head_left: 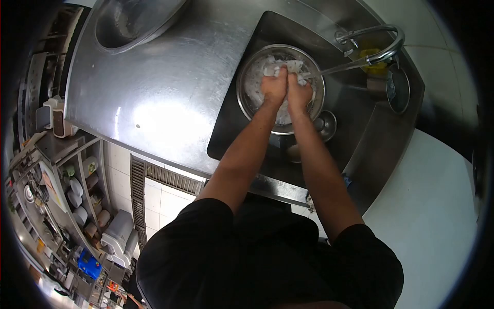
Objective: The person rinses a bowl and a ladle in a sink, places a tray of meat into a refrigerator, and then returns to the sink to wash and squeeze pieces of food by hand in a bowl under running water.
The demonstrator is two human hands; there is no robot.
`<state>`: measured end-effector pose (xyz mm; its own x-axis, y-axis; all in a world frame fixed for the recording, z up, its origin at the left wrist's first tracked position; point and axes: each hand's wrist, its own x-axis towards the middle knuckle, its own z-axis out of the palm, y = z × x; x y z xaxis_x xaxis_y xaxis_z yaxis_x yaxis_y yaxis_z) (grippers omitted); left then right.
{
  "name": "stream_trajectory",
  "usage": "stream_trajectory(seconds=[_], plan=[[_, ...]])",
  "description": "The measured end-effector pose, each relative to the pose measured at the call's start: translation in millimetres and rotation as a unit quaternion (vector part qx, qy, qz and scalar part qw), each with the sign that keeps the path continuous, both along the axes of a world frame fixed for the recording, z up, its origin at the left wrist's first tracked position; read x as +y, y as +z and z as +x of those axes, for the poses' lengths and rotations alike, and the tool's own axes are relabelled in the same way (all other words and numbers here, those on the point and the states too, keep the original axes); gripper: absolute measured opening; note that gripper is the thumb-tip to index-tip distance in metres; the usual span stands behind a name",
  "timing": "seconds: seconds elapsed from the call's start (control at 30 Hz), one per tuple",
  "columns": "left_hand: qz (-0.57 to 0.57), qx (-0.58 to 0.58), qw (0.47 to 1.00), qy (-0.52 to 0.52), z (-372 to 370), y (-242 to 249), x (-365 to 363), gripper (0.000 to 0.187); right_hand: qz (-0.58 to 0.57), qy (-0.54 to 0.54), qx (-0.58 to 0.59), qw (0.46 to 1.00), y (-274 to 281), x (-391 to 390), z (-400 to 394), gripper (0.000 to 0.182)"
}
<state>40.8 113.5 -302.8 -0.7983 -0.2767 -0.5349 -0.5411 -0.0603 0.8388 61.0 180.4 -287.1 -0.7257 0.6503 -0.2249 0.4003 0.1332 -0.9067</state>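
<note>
A round steel bowl (246,82) sits in the dark sink (234,129), filled with white pieces of food in water. My left hand (274,85) and my right hand (299,94) are side by side inside the bowl, both closed around a clump of the white food (288,66) held at the far side of the bowl. A thin stream of water runs from the curved tap (383,51) on the right down to the clump by my right hand.
A steel counter (154,98) spreads left of the sink, with a large steel bowl (128,23) at its far corner. The sink drain (328,123) lies right of the bowl. A round pan (399,90) and something yellow (373,59) sit by the tap. Shelves with cups stand at lower left.
</note>
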Motion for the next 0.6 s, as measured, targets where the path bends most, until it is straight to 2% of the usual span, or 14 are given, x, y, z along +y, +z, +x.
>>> stream_trajectory(seconds=[0.1,0.2,0.3,0.4,0.5,0.6], plan=[[0.09,-0.087,0.992,0.01,-6.1,6.7,-1.2,0.059,0.027,-0.047,0.038,0.998,13.7,-7.0,2.9,0.048],[0.095,-0.053,0.994,-0.025,-16.0,10.6,2.1,0.056,0.015,-0.032,0.109,0.993,5.7,0.9,2.2,0.039],[0.235,-0.051,0.97,0.029,-18.8,4.4,11.6,0.054,0.054,0.016,0.036,0.998,8.5,13.9,4.3,0.044],[0.251,-0.123,0.96,0.019,-18.1,-8.0,14.2,0.054,0.098,0.064,0.086,0.989,-16.0,28.6,9.2,0.041],[0.229,-0.097,0.966,0.069,-13.0,-23.2,22.1,0.051,0.022,0.078,0.052,0.995,-19.3,37.6,12.1,0.04],[0.143,0.007,0.986,0.081,-2.8,-16.8,24.0,0.042,-0.063,0.05,0.094,0.992,-25.6,36.3,5.1,0.039]])
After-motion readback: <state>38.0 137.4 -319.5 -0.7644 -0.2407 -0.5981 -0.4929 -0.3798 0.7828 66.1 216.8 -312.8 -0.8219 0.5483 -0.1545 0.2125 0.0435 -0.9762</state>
